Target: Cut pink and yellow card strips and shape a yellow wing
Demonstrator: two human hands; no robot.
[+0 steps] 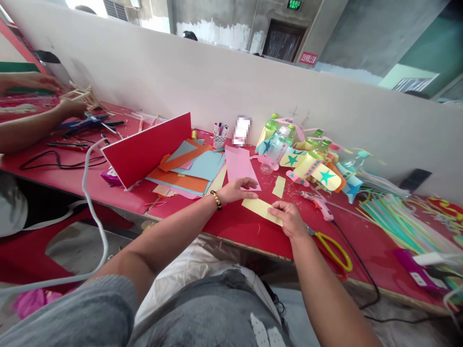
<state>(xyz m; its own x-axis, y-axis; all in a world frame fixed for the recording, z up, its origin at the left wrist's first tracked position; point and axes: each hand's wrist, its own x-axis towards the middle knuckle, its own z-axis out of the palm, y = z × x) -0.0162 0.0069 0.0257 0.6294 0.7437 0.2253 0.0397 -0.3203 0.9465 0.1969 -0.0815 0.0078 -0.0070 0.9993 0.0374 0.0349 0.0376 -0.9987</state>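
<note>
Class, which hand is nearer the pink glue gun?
Right. The right hand, holding the yellow strip, is just left of the glue gun; the left hand is farther left.

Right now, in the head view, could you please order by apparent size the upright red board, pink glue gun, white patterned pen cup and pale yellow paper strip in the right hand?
Upright red board
Pale yellow strip and pink glue gun: too alike to rank
White pen cup

Pale yellow paper strip (258, 210), rectangular, slanted, near front edge of red table (231, 225).
</note>
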